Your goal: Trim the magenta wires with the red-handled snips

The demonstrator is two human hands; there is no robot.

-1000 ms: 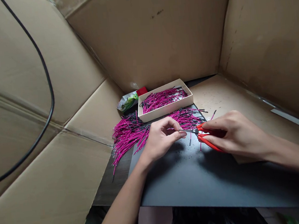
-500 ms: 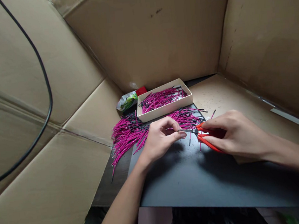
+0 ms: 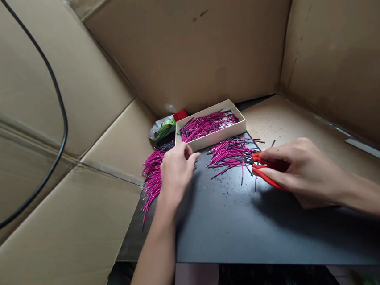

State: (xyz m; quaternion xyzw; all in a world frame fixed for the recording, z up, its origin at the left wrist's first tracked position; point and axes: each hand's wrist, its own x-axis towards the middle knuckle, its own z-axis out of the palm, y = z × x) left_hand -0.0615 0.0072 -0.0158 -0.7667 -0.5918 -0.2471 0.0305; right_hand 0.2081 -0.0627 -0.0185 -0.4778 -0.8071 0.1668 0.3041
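Over the smooth dark bench [image 3: 225, 233], the right hand [image 3: 301, 167] has its grip wrapped around the curved red handles of slim-bladed scissors [image 3: 266, 178], their tips above a loose fan of thin magenta wires [image 3: 229, 149]. The left hand [image 3: 174, 171] curls at a thicker, bristly heap [image 3: 151, 175]; I can't tell whether its grip pinches one. More fill a shallow cream box [image 3: 216, 137] behind.

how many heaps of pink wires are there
3: the box heap, inside the box; the left heap, partly hidden by the left hand; and the right heap, by the scissors. More wires may be hidden behind the left hand.
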